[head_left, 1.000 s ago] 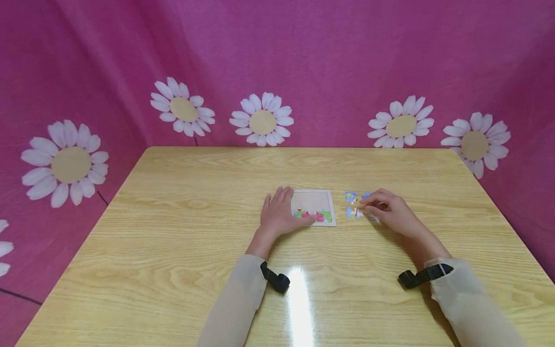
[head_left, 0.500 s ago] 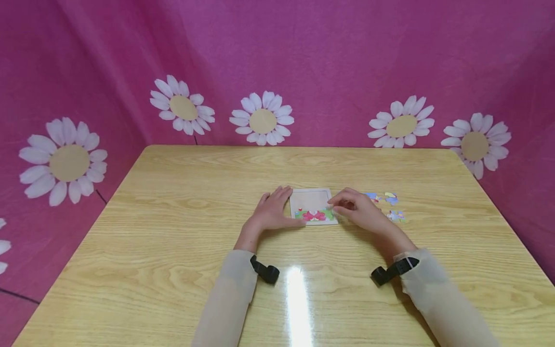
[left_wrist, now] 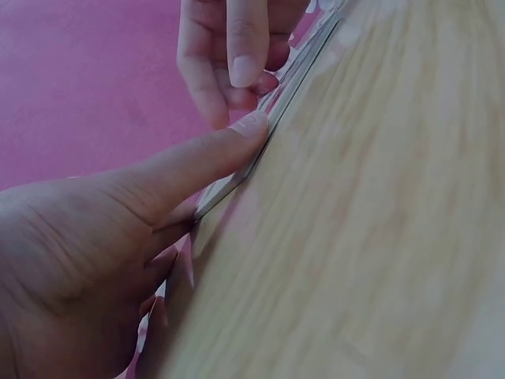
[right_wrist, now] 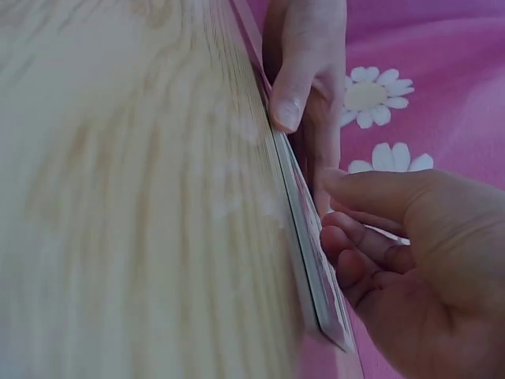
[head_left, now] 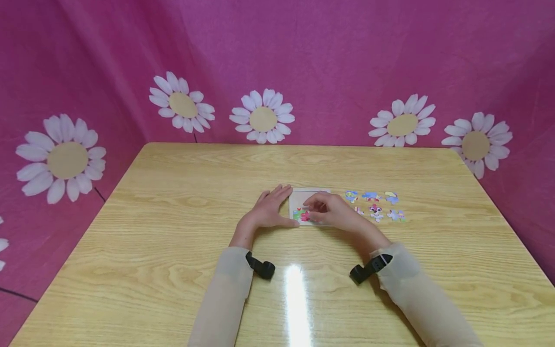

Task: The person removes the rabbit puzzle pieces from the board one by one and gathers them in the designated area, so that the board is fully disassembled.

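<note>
A shallow white-rimmed puzzle tray (head_left: 296, 193) lies on the table, with a green and red strip of puzzle pieces (head_left: 299, 215) along its near side. My left hand (head_left: 265, 212) rests at the tray's left edge, fingers spread and thumb (left_wrist: 221, 150) on the near rim. Over the tray's near half hovers my right hand (head_left: 331, 210), fingers loosely bent. In the left wrist view its thumb and index stand apart, with no piece visible between them. That hand hides the tray's right part. Loose pieces, among them a red-and-white one (head_left: 375, 212), lie right of the tray.
More loose puzzle pieces, including a blue one (head_left: 391, 197), sit in two rough rows on the wooden table (head_left: 173, 217). A pink curtain (head_left: 321, 62) with white daisies hangs behind the table's far edge. Each wrist carries a black strap camera (head_left: 366, 272).
From the loose pieces, my right hand has moved left over the tray, uncovering those pieces. My left hand has shifted slightly left and stays at the tray's edge.
</note>
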`<state>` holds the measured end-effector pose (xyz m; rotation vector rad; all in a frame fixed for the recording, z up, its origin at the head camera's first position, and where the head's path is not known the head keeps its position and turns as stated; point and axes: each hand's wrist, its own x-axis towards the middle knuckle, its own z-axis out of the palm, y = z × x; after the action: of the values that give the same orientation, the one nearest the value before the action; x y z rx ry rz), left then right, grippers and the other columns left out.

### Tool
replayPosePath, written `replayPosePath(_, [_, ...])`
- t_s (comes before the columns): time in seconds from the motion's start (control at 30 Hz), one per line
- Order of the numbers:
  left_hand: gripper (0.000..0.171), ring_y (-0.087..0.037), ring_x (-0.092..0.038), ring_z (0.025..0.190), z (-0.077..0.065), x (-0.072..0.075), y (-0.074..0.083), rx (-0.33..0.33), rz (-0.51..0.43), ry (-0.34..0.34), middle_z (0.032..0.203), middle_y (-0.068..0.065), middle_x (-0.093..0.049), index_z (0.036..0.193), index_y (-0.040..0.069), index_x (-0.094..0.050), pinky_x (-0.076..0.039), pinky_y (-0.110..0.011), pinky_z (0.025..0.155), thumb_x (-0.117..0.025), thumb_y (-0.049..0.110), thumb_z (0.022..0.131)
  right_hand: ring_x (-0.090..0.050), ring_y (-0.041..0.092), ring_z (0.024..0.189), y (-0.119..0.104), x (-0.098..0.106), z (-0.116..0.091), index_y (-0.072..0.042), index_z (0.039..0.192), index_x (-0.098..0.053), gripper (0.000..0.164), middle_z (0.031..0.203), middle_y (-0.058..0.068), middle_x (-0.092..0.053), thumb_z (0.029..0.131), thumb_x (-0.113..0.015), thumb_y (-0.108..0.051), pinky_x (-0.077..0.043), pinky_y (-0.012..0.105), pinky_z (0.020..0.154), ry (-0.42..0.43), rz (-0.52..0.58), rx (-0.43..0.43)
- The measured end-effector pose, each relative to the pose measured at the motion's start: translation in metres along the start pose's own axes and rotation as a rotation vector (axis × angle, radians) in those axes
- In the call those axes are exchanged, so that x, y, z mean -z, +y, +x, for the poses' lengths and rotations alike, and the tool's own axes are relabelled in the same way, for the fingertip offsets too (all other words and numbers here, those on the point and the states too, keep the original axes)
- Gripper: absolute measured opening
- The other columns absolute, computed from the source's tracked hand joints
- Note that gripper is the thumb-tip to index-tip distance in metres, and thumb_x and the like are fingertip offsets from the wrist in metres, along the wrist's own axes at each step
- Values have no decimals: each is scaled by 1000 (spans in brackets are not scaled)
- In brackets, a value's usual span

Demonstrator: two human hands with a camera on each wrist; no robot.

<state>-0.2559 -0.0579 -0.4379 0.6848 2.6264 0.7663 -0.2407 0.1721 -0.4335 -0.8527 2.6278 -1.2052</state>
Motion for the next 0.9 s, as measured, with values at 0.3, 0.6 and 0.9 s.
replayPosePath(0.3, [101, -21, -4, 156, 0, 2, 0, -14, -13, -3, 166, -3, -15, 158, 14, -19, -2, -45, 128, -76, 47, 81, -49, 10, 74, -5, -8, 9, 1, 106, -68, 23, 86, 9, -59, 85, -73, -6, -42, 17, 64, -55, -61, -1])
replayPosePath(0.6, [101, -21, -3, 156, 1, 2, 1, -14, -6, -4, 166, -2, -15, 157, 14, -19, -3, -45, 128, -76, 47, 81, -49, 14, 77, -12, -9, 15, 6, 106, -62, 21, 85, 11, -55, 88, -68, -1, -40, 18, 67, -116, -69, -22])
replayPosePath(0.9, [102, -19, -3, 156, 1, 0, -2, -6, -13, -2, 166, -1, -15, 158, 15, -19, -1, -44, 128, -76, 49, 81, -48, 13, 77, -12, -13, 11, 5, 108, -57, 22, 88, 12, -54, 88, -66, 1, -41, 17, 66, -90, -14, -33])
